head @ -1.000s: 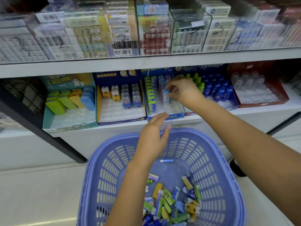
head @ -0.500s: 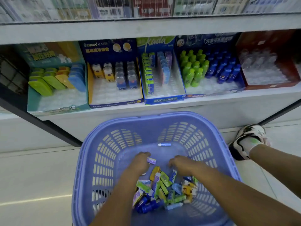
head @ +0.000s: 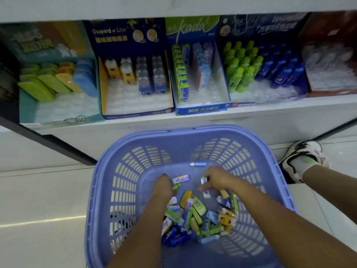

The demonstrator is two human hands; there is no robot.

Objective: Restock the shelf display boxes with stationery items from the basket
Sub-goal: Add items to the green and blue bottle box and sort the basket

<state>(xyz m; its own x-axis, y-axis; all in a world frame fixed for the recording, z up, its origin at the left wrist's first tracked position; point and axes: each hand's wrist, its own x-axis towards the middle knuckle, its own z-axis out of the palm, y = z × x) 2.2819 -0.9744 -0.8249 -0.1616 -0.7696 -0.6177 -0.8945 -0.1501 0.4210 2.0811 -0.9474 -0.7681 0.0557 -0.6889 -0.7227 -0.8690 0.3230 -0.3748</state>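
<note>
The fingers (head: 209,176) of our right hand (head: 220,179) pinch a pale packet (head: 204,180) at mid-frame; those of our left hand (head: 164,185) curl beside a purple packet (head: 180,178), and we cannot tell whether they grip it. Both hands are down in the basket (head: 193,130), just above the pile (head: 202,217) at lower centre, so we judge this the picking step. Next we must lift the catch to the boxes (head: 139,113) along the top and match it, probably to the kada box (head: 201,110).

Basket (head: 100,190) before shelf (head: 251,111); display boxes (head: 202,109) on it.
</note>
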